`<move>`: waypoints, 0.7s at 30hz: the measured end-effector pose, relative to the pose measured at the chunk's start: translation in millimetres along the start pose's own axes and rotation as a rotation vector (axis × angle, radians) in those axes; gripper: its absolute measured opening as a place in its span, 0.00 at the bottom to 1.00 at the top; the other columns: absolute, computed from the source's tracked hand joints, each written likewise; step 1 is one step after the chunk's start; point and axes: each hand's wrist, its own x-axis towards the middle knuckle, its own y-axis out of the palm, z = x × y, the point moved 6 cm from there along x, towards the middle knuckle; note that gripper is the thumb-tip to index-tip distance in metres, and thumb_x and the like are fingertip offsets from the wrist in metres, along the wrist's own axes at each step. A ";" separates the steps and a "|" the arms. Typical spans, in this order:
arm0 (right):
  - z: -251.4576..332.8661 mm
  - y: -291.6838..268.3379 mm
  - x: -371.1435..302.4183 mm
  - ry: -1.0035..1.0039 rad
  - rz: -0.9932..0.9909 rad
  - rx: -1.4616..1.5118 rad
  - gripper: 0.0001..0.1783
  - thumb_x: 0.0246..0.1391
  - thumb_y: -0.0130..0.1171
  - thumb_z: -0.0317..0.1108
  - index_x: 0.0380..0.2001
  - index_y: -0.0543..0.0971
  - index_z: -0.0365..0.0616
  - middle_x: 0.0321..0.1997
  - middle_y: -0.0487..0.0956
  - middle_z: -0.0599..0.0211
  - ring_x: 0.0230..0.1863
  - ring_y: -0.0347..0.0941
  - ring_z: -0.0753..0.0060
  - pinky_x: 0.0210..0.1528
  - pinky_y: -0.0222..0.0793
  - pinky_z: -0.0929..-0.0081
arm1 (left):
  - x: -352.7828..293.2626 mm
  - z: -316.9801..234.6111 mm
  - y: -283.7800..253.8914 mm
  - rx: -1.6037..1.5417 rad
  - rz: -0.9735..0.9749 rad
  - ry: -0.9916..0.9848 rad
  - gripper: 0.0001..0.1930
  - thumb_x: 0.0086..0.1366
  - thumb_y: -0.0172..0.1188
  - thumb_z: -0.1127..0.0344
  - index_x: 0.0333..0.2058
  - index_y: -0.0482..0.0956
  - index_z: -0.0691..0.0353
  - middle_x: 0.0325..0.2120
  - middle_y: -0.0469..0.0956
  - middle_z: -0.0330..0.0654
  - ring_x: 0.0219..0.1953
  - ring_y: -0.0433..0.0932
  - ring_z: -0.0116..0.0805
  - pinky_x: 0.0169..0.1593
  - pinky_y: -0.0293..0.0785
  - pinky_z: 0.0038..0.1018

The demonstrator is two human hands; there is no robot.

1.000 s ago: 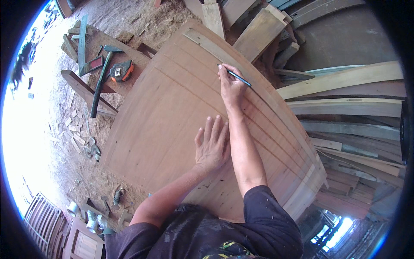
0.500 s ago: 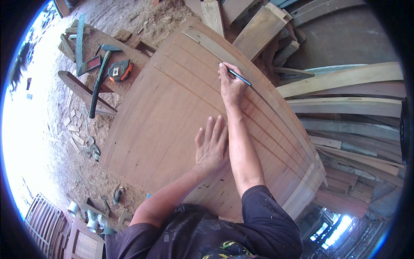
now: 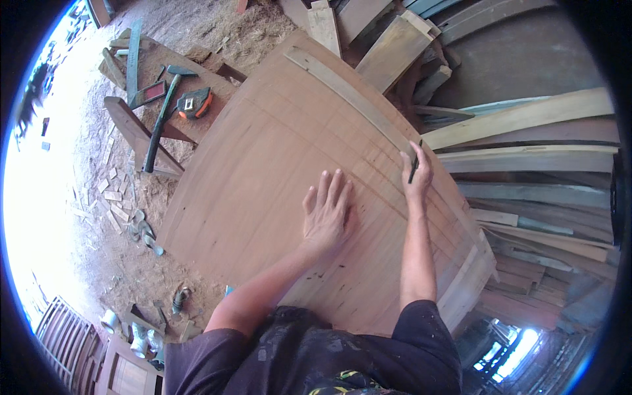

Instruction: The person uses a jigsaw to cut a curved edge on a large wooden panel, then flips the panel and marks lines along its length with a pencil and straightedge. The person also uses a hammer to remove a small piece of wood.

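A large wooden panel (image 3: 243,191) with curved edges and several parallel lines across it lies in front of me. My left hand (image 3: 326,217) rests flat on its middle, fingers spread. At the panel's right side, my right hand (image 3: 419,181) holds a dark pencil (image 3: 413,174) between thumb and fingers. A long, thin wooden strip (image 3: 352,97) lies on the panel along its far right edge. My right thumb and fingers are at this strip; whether they grip it too, I cannot tell.
Left of the panel, a low wooden support holds a hammer (image 3: 163,122), a tape measure (image 3: 195,103) and a metal square (image 3: 134,66). Curved boards (image 3: 526,122) are stacked to the right. Wood offcuts (image 3: 113,195) and sawdust cover the ground at left.
My right hand has moved right and nearer, from the lines on the panel to the strip, and the pencil has turned more upright. My left hand stays flat on the panel.
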 end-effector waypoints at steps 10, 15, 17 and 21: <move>103.3 -58.9 -85.0 -0.143 0.027 0.035 0.21 0.55 0.71 0.29 0.53 0.83 0.42 0.44 0.84 0.53 0.47 0.80 0.45 0.52 0.73 0.52 | -44.0 85.4 -63.3 -0.802 -0.379 0.075 0.38 0.74 0.61 0.71 0.77 0.52 0.58 0.68 0.69 0.49 0.47 0.86 0.36 0.52 0.82 0.35; 131.8 -75.5 -232.2 -0.017 0.041 0.141 0.24 0.50 0.74 0.28 0.53 0.84 0.47 0.46 0.86 0.57 0.50 0.82 0.49 0.55 0.75 0.53 | -152.6 216.9 -145.1 -0.792 -0.562 -0.176 0.38 0.77 0.58 0.66 0.78 0.48 0.59 0.66 0.68 0.47 0.50 0.81 0.35 0.52 0.80 0.31; 158.7 -72.1 -264.2 -0.007 0.035 0.153 0.24 0.46 0.76 0.26 0.50 0.85 0.46 0.46 0.87 0.59 0.51 0.83 0.49 0.55 0.77 0.54 | -194.8 264.7 -156.7 -0.779 -0.571 -0.230 0.35 0.80 0.53 0.58 0.79 0.51 0.55 0.67 0.67 0.48 0.60 0.75 0.38 0.60 0.76 0.35; 188.9 -49.3 -318.4 0.021 -0.008 0.196 0.23 0.52 0.73 0.37 0.52 0.84 0.50 0.54 0.84 0.66 0.61 0.78 0.57 0.63 0.70 0.55 | -222.4 302.8 -136.5 -0.695 -0.545 -0.380 0.29 0.79 0.56 0.47 0.71 0.71 0.57 0.68 0.70 0.46 0.63 0.75 0.42 0.60 0.78 0.40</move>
